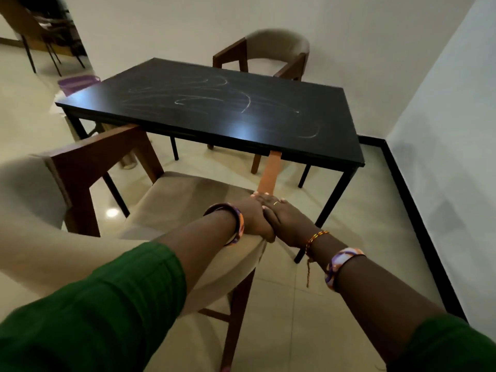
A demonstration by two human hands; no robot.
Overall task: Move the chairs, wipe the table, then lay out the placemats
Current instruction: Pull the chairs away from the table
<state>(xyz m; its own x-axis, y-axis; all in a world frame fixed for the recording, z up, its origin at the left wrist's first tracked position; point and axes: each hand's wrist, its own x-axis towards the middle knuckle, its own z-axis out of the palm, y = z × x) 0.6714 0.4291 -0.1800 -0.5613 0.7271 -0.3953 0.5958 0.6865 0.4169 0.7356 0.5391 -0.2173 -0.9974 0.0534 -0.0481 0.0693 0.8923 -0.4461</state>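
Early in step one, by the look of it: chairs still being shifted, wiping and placemats not started. Both hands are on the near chair (171, 200), at the right armrest where it meets the padded back. Left hand (255, 218) is wrapped over the rail with fingers (261, 196) curled down on it; right hand (288, 221) is pressed against the left, its fingers (276, 204) closed over the same spot, ring visible. So both are clamped on the chair arm, nothing else held. The chair sits directly under and left of the fingers, front arm tips touching or tucked under the near edge of the desk (335, 154); can't tell which. Wood frame, beige padded seat and curved back, looks solid and probably heavy enough to drag rather than lift. Second chair (271, 52) is well beyond the fingers on the far side of the desk, not yet pulled away. Desk top just ahead of the fingers is black with white chalky scrawls (214, 100) across it, so unwiped. No cloth or placemats in view.
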